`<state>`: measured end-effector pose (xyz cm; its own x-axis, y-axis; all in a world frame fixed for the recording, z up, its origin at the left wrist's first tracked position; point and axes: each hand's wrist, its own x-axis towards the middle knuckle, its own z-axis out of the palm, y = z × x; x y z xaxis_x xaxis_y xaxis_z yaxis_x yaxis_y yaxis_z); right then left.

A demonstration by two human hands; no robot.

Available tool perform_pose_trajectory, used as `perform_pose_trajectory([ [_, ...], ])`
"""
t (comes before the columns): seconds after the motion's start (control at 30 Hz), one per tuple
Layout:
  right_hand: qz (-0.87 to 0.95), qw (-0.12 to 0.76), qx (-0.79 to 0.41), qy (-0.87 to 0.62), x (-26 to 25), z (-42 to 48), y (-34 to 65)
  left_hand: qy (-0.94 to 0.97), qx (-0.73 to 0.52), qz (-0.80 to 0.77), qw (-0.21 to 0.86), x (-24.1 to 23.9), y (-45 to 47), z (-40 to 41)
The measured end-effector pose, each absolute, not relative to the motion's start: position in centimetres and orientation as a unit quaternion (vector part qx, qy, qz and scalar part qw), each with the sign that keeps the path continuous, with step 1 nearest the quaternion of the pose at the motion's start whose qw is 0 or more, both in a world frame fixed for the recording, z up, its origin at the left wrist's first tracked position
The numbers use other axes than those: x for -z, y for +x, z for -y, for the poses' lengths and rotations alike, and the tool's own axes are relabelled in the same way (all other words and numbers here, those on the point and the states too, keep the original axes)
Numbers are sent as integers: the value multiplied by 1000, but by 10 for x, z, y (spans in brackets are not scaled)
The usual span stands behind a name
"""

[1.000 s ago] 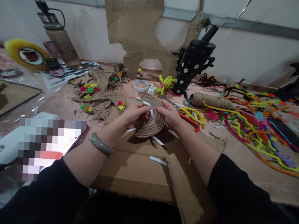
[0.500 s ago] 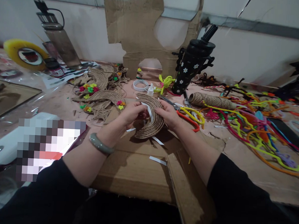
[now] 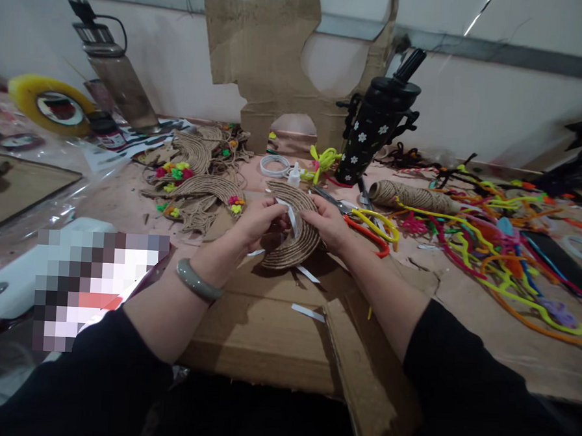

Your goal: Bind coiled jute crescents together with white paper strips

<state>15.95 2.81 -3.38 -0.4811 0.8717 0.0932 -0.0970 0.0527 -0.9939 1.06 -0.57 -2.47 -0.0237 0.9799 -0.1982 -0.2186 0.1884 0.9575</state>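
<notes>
Jute crescent [image 3: 297,245] lies between scissors [image 3: 376,221] and decorated crescents [image 3: 205,186].

tan jute crescent [image 3: 297,244], white strip [image 3: 292,216], black bottle [image 3: 371,134] perhaps white-flowered

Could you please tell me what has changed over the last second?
Very little. The left hand drew slightly left along the white strip, and the right hand eased slightly right, so the hands stand a little further apart. Both still grip the jute crescent, with the strip across it. The scissors and the other clutter have not moved.
</notes>
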Motion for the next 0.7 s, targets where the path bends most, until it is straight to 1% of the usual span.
perform_pose_trajectory([
  [0.3, 640, 394, -571, -330, 34, -28, 160, 386, -503, -510, 581, 18, 12, 9],
  [0.47, 630, 387, -591, -323, 35, -27, 160, 375, -507, -505, 590, 17, 12, 9],
  [0.7, 635, 386, -587, -321, 35, -27, 159, 380, -515, -486, 595, 21, 12, 8],
])
